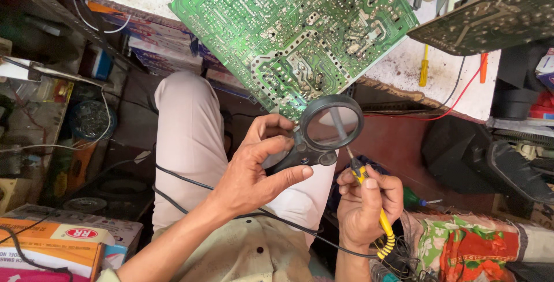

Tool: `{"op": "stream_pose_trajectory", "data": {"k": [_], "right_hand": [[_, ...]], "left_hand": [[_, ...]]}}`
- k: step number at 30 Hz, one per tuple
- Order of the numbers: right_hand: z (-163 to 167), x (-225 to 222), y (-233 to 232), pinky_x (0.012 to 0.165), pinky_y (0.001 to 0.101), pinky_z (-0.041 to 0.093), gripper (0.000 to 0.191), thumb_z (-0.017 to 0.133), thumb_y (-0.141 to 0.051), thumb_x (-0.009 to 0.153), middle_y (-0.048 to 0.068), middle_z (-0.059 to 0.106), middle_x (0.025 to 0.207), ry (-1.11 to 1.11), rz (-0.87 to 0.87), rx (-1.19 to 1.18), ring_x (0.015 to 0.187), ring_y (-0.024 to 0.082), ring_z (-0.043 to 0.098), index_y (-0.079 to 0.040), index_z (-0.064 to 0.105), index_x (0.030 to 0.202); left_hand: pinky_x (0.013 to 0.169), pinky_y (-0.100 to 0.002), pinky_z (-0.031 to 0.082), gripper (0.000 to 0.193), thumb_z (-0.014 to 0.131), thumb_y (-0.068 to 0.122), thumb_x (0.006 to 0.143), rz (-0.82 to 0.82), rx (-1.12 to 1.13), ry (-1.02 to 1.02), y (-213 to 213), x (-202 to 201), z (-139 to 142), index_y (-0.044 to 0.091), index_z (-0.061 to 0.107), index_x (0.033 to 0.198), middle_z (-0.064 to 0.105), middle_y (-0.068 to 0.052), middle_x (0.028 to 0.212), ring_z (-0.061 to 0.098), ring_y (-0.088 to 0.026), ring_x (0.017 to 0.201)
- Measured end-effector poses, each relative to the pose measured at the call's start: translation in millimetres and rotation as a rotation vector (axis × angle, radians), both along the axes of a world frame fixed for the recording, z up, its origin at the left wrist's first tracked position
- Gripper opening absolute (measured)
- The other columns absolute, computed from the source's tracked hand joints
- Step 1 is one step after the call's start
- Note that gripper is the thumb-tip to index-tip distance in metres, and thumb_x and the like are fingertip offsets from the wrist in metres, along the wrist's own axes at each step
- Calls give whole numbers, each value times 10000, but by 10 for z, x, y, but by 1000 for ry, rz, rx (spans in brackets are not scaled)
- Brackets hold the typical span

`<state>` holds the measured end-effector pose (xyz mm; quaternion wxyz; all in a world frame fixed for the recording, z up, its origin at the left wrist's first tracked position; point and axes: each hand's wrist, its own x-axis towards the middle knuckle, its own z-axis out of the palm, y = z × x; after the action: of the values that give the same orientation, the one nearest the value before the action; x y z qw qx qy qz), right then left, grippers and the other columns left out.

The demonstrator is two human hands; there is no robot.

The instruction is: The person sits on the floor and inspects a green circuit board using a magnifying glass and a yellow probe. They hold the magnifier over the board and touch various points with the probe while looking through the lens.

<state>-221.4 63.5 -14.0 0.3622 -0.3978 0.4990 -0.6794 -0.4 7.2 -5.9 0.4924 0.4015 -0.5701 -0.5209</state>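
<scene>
My left hand (258,169) grips the black handle of a round magnifying glass (330,124), held just under the near corner of a large green circuit board (294,28) that lies solder side up over the bench edge. My right hand (369,204) holds a thin yellow-handled probe tool (369,195) like a pen. Its metal tip points up behind the lens toward the board's corner. A black cable runs from the tool across my lap.
A second circuit board (490,16) lies at the top right on the white bench (415,68), by a yellow screwdriver (424,65). Cardboard boxes (52,241) sit at the lower left, a black casing (479,155) to the right, patterned cloth (467,247) at the lower right.
</scene>
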Motion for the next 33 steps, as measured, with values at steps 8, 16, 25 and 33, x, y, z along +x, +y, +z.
{"op": "stream_pose_trajectory", "data": {"k": [8,16,25,33], "right_hand": [[11,43,1,657,315,519,149,595,-90,1019,219,677,894,68,10,15,753,258,652,23,585,1116],[21,133,39,694,304,552,148,612,-49,1018,194,683,995,334,-3,-55,794,214,677,43,577,1128],[28,85,25,675,291,527,157,598,-72,1022,217,696,935,230,9,-76,752,219,661,25,575,1143],[12,61,2,660,304,518,132,584,-76,1032,223,686,912,109,12,-3,765,252,665,14,590,1128]], "left_hand": [[1099,-424,450,406,875,272,820,-1,6,12,1,1,-1,-9,693,1051,543,-170,1347,529,-311,1314],[1094,-421,453,409,876,275,816,5,1,7,-2,-8,-14,-6,699,1055,546,-167,1346,532,-306,1309],[1098,-420,452,404,874,275,820,-2,5,20,-2,-5,-17,-9,696,1045,546,-166,1347,532,-307,1311],[1109,-422,442,408,872,275,823,-4,3,23,-4,-2,-4,-10,704,1063,542,-163,1345,523,-306,1314]]}}
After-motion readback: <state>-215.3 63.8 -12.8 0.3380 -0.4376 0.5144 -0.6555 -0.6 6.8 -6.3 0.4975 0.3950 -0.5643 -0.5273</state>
